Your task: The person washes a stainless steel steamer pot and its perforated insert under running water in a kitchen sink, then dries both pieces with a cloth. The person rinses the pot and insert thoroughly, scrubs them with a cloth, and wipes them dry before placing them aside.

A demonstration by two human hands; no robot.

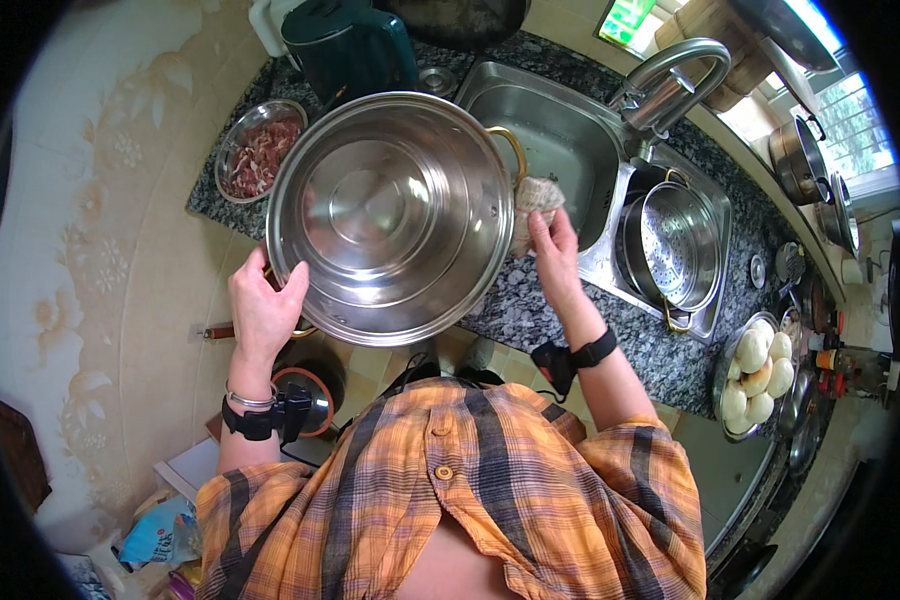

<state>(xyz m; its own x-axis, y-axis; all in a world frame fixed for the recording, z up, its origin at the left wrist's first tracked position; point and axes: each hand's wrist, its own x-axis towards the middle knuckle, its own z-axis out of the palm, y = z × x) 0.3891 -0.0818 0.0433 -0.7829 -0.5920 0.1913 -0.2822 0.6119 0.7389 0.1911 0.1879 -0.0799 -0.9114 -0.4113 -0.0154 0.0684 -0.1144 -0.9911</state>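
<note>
A large stainless-steel pot (390, 217) with gold-coloured handles is tilted so its inside faces me. My left hand (261, 304) grips its lower left edge, thumb over the rim and fingers hidden behind. At the pot's right side, my right hand (558, 251) holds a crumpled, light-coloured cloth (538, 201) against or close beside the outer wall; contact is not clear. The sink basin (570, 139) lies just beyond that hand. Part of the basin and counter is covered by the pot.
A faucet (667, 79) arches behind the sink. A perforated steamer pot (679, 247) sits in the smaller basin. Raw meat (264, 154) fills a metal bowl on the left, near a dark green kettle (349, 56). A plate of buns (755, 367) stands on the right.
</note>
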